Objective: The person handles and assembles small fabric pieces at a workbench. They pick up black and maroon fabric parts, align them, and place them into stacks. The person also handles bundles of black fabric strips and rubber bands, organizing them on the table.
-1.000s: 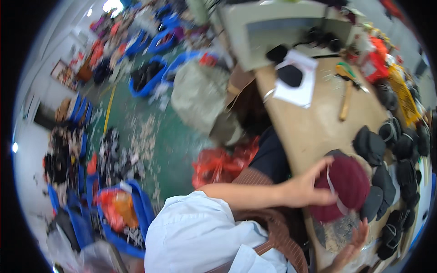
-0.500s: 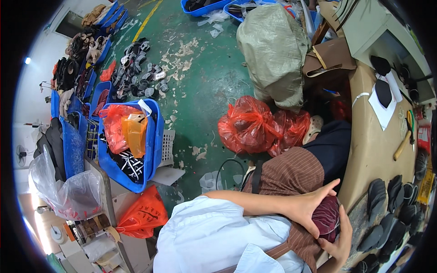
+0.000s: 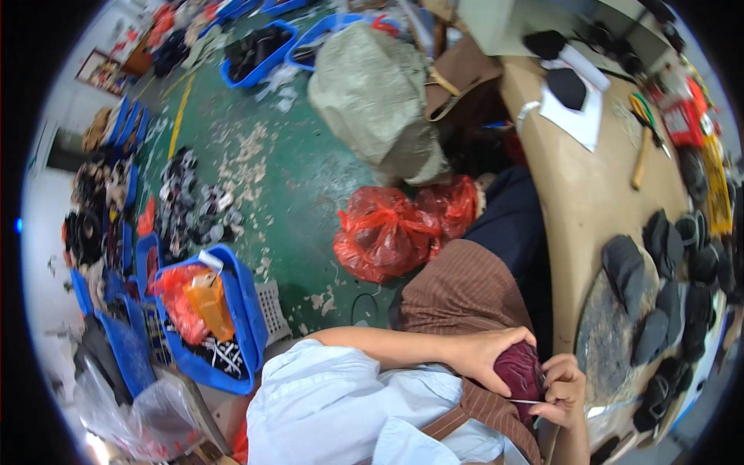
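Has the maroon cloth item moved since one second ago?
Yes: the maroon cloth item, held by the left hand, went left, from over the table to beside its left edge.

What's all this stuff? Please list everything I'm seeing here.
Crumpled piece: one, maroon, lower right
Thin strip: one, pale, against that piece
Worktable: one, tan, right
Rounded slab: one, grey, on worktable
Shoe-like pieces: many, dark, by slab
Paper: one, white, worktable's far end
Wooden-handled tool: one, brown, worktable
Plastic bags: two or more, red, floor
Sack: one, grey-green, beyond bags
Bins: several, blue, left and top
Apron: one, striped brown, lap
Left hand: one, bare, gripping crumpled piece
Right hand: one, bare, pinching strip
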Tool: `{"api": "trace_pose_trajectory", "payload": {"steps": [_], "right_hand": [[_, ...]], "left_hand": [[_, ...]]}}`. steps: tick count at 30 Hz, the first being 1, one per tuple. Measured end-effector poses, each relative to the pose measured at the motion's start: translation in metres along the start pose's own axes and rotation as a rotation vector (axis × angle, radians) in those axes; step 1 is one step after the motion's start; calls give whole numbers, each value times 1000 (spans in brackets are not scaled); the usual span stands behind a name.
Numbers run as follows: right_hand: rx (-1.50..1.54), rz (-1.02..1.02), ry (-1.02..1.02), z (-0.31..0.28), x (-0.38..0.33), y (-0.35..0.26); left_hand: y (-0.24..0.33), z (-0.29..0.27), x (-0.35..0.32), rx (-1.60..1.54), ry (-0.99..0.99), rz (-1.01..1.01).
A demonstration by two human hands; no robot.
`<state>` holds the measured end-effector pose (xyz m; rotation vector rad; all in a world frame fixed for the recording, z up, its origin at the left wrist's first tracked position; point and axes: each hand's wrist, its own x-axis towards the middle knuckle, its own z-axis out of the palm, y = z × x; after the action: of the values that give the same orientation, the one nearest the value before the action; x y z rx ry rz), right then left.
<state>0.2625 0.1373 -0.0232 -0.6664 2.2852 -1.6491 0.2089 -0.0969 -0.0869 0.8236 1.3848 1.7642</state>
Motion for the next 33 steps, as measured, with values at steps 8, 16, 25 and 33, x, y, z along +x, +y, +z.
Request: {"api": "trace_pose_trajectory", "payload": {"steps": [8,16,25,33], "right_hand": [[714,-41,341,4,-37,26],[-163,4,302,1,-69,13],[309,-234,285,-5,-82,-18],[-1011,520,1188,-93,-149,-14]], "left_hand": [[-1,6,11,-66,-113,-70],[-14,4,24,-56,-163,23],[18,3,33,-897,464,-719],[29,-82,31,-403,303,-55]]}}
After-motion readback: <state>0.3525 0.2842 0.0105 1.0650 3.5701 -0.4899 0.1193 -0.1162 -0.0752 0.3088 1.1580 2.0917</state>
